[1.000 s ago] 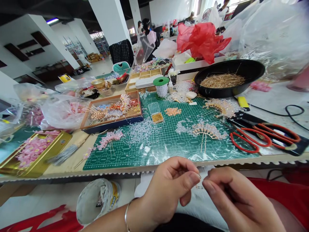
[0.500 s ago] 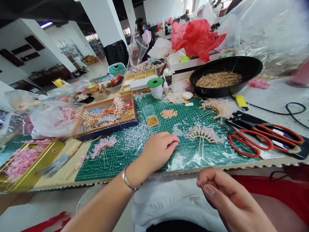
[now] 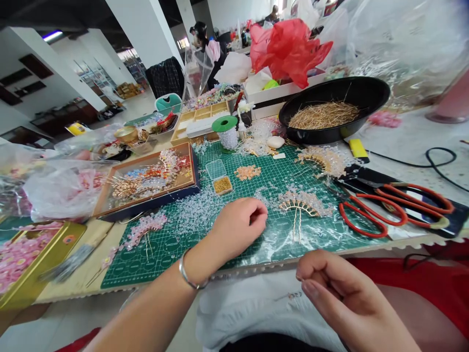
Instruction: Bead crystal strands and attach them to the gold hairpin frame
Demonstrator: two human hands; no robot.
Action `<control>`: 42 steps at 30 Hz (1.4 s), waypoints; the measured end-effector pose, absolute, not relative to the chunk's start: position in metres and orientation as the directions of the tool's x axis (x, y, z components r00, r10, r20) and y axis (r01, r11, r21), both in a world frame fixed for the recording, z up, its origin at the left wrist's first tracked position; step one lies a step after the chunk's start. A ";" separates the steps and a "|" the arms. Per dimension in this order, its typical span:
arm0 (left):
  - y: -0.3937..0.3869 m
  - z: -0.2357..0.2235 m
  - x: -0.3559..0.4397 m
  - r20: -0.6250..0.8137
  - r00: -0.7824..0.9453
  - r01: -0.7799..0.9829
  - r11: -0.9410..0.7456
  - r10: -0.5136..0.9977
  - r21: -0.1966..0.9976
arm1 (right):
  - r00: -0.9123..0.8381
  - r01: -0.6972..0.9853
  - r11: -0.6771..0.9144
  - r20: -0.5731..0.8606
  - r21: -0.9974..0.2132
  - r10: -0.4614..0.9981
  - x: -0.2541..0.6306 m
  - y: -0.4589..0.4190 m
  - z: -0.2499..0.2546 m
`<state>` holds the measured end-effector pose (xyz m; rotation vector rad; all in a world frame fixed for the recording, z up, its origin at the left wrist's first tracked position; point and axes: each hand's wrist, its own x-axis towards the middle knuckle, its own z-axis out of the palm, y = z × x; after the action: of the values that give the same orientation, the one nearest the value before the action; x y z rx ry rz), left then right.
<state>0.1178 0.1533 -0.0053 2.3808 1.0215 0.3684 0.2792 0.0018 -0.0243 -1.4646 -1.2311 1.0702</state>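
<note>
My left hand (image 3: pixel 239 226), with a silver bangle on its wrist, rests just over the green cutting mat (image 3: pixel 205 259). Its fingers curl toward the thumb, and whatever lies between the tips is hidden. In front of my lap is my right hand (image 3: pixel 340 293), thumb and forefinger closed in a pinch; anything in it is too small to make out. A beaded hairpin (image 3: pixel 299 208) with two gold prongs lies on the mat to the right of my left hand. Loose clear beads (image 3: pixel 198 208) are scattered beyond that hand. Peach petals (image 3: pixel 247 171) and a small box of gold beads (image 3: pixel 222 185) lie farther back.
Red-handled scissors (image 3: pixel 366 215) lie at the right. A black bowl of gold pins (image 3: pixel 330 128) stands behind. At left are a pink hairpin (image 3: pixel 145 229), a box of ornaments (image 3: pixel 154 175) and a gold tin (image 3: pixel 69 247). A bead spool (image 3: pixel 227 133) stands at the back.
The view has shifted, so the table sits slightly farther left. My left hand's fingers have curled inward more. My right hand stays pinched in nearly the same place.
</note>
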 end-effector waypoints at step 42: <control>0.035 0.044 0.060 0.126 0.677 0.380 -0.492 0.725 0.783 | -0.139 0.318 -0.011 -0.058 -0.948 0.989 0.243 -0.036 -0.005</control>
<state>0.0602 0.0354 0.0443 2.1279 0.8466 0.5797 0.2431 -0.0355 -0.0051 -1.3992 -1.5426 1.1754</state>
